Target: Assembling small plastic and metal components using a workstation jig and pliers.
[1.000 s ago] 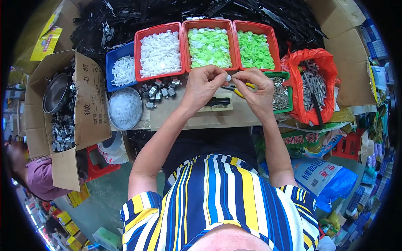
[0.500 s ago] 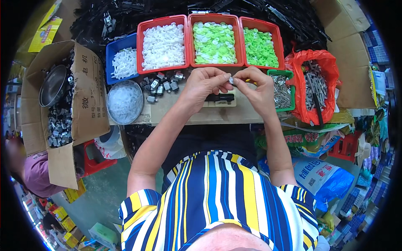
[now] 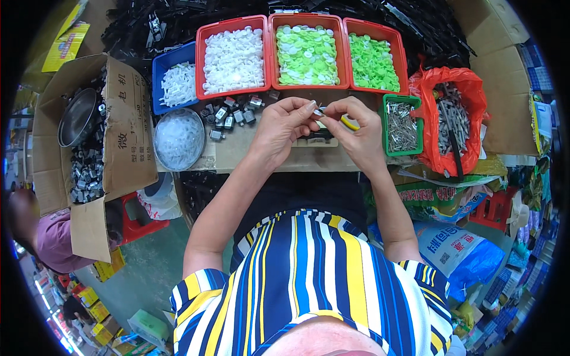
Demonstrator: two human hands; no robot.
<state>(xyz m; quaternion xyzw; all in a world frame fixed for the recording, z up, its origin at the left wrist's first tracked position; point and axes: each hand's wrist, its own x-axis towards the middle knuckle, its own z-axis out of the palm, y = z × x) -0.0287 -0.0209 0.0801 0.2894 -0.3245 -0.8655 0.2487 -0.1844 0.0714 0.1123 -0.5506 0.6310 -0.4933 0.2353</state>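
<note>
Since the earlier frames, barely shifted: both hands still raised together over the middle of the surface (image 3: 279,155), the pinch a touch tighter, the trays in the same places.

Head view. Left hand (image 3: 279,127) curled, thumb and forefinger closed on a small metal part (image 3: 319,111); right hand (image 3: 356,133) likewise pinched shut at the same piece from the other side, a yellow bit (image 3: 350,123) peeking out just beneath its fingers. Fingertips of both touching or nearly touching around the part, held in the air above a dark fixture (image 3: 317,136) lying on the surface. Likely mid-assembly: fitting two tiny pieces together. Next move, by judgement, calling for fine alignment and a steady press rather than reach.

Around: red tray of white caps (image 3: 233,56), red tray of pale green discs (image 3: 306,53), red tray of bright green pieces (image 3: 373,59), blue bin (image 3: 172,83), small green tray of metal pins (image 3: 404,124), orange bag (image 3: 451,118), round clear tub (image 3: 178,139), cardboard box (image 3: 89,142) at left.
</note>
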